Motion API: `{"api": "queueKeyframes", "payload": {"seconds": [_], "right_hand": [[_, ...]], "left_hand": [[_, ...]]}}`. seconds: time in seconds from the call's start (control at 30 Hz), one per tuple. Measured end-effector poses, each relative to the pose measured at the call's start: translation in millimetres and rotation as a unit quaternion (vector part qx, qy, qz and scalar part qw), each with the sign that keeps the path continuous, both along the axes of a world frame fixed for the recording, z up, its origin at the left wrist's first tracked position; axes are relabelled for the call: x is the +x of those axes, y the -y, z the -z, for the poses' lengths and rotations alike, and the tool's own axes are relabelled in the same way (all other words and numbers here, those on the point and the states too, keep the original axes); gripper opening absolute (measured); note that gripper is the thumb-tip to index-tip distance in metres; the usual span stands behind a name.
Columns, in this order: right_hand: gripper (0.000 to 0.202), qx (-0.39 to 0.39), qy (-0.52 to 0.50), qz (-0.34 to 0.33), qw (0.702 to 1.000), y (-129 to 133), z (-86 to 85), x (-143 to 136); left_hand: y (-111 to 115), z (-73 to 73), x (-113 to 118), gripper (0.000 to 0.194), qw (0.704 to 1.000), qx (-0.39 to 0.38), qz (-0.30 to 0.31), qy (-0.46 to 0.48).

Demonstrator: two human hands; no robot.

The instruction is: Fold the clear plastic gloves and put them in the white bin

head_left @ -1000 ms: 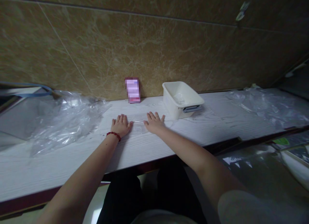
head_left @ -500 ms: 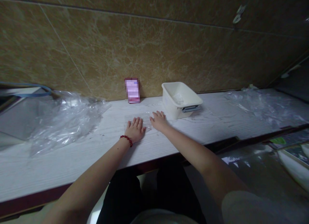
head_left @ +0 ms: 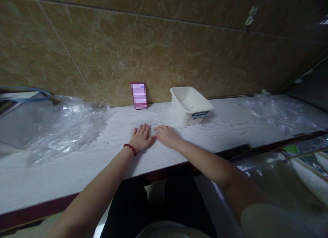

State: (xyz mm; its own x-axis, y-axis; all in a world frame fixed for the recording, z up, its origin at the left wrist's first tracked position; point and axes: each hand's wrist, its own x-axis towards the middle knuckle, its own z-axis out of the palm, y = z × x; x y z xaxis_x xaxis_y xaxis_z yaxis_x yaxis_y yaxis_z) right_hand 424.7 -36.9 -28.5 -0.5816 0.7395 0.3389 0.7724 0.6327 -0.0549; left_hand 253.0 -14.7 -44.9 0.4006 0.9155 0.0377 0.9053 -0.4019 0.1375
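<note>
A thin clear plastic bag (head_left: 153, 122) lies flat on the white wood-grain table (head_left: 118, 163), partly covered by my hands. My left hand (head_left: 140, 138) rests palm down on it with the fingers spread, a red bead bracelet (head_left: 130, 149) at the wrist. Close beside the left thumb is my right hand (head_left: 167, 137), its fingers bent and drawn together at the bag's right edge. The fingertips look closed on the plastic, though their grip is partly hidden. Behind the right hand stands a cream plastic basket (head_left: 179, 111) with a grey handle and something clear inside.
A phone (head_left: 139, 96) with a lit screen leans against the brown marbled wall (head_left: 153, 53). Crumpled clear plastic (head_left: 69, 125) covers the table's left part, and more clear plastic sheeting (head_left: 276, 111) lies at the far right. The table's front edge runs before my lap.
My right hand has moved left and nearer to me, its spread fingers now bent together beside the left thumb. My left hand stays flat on the bag.
</note>
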Motion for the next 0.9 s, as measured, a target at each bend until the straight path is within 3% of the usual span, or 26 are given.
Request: {"api": "queueKeyframes", "payload": {"seconds": [0.17,0.43,0.53,0.57,0.63,0.7,0.73,0.8,0.9], "right_hand": [[0.016,0.005,-0.015,-0.009,1.0,-8,0.5,-1],[0.017,-0.035,-0.148,-0.035,0.988,-12,-6.5,0],[0.054,-0.068,-0.262,-0.041,0.962,-15,-3.4,6],[0.068,-0.083,-0.308,-0.028,0.947,-17,-2.0,9],[0.085,-0.133,-0.397,0.005,0.908,-22,-0.2,12],[0.089,-0.224,-0.472,0.017,0.853,-28,-2.3,14],[0.087,-0.282,-0.501,0.008,0.818,-30,-5.3,13],[0.074,-0.399,-0.539,-0.031,0.741,-34,-14.3,11],[0.052,-0.515,-0.555,-0.087,0.647,-39,-29.3,8]], "left_hand": [[2,-9.0,-7,0.082,0.998,-0.013,0.055,0.006],[7,-13.2,-1,0.051,0.997,-0.025,0.059,0.04],[5,-26.5,-4,0.047,0.98,-0.102,0.036,0.166],[5,-34.8,-6,0.044,0.962,-0.141,0.018,0.232],[5,-55.5,-11,0.041,0.895,-0.231,-0.028,0.38],[6,-77.9,-17,0.04,0.786,-0.331,-0.032,0.521],[6,-87.9,-20,0.039,0.724,-0.383,-0.023,0.574],[4,-102.5,-26,0.038,0.632,-0.467,-0.02,0.619],[-2,-108.6,-33,0.037,0.56,-0.523,-0.022,0.642]]}}
